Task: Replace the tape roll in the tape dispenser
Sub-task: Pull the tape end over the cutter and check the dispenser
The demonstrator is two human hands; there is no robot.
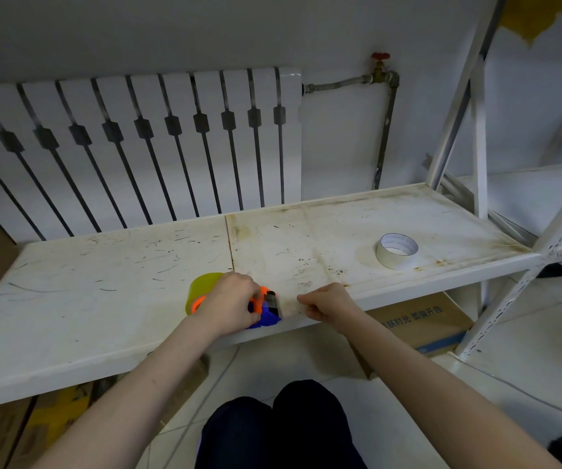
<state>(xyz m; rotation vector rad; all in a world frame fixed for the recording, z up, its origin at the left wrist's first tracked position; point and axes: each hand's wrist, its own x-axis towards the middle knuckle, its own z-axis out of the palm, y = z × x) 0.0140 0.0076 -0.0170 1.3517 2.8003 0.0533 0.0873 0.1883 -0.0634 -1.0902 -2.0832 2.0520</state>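
Note:
An orange and blue tape dispenser (266,309) lies near the front edge of the white shelf (103,282), with a yellowish tape roll (202,289) mounted in it. My left hand (230,301) is closed over the dispenser's top, hiding most of its body. Just to the right, my right hand (327,301) pinches what looks like the clear tape end, stretched from the dispenser's metal blade end. A white tape roll (396,250) lies flat on the shelf at the right, apart from both hands.
A white radiator (137,147) and a pipe with a red valve (379,67) stand behind the shelf. Metal shelf uprights (476,130) rise on the right. Cardboard boxes (435,326) sit on the floor below. My knees (273,428) are close under the shelf edge.

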